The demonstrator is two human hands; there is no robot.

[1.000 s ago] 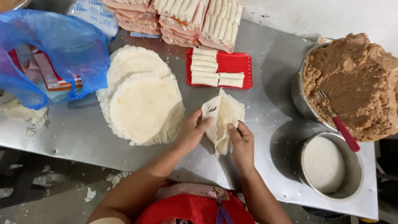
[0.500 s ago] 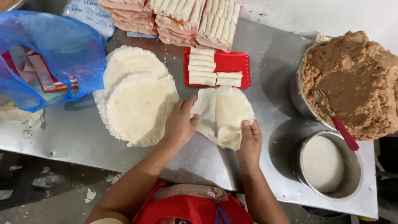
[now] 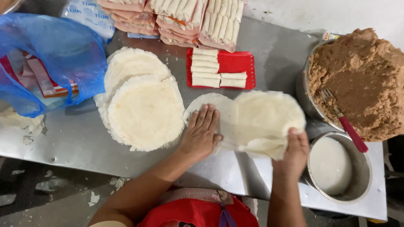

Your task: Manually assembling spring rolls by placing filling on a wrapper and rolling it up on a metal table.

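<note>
Here, bowl [image 3: 312,105] of brown filling [image 3: 362,80], pot [image 3: 365,185] of white paste [image 3: 330,164]

Bright even light, soft shadows, motion-blurred wrapper [image 3: 263,122]

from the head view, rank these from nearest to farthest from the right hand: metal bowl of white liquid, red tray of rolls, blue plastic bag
1. Metal bowl of white liquid, just beside the right hand, at the table's near edge.
2. Red tray of rolls, up and left.
3. Blue plastic bag, far left.
</note>
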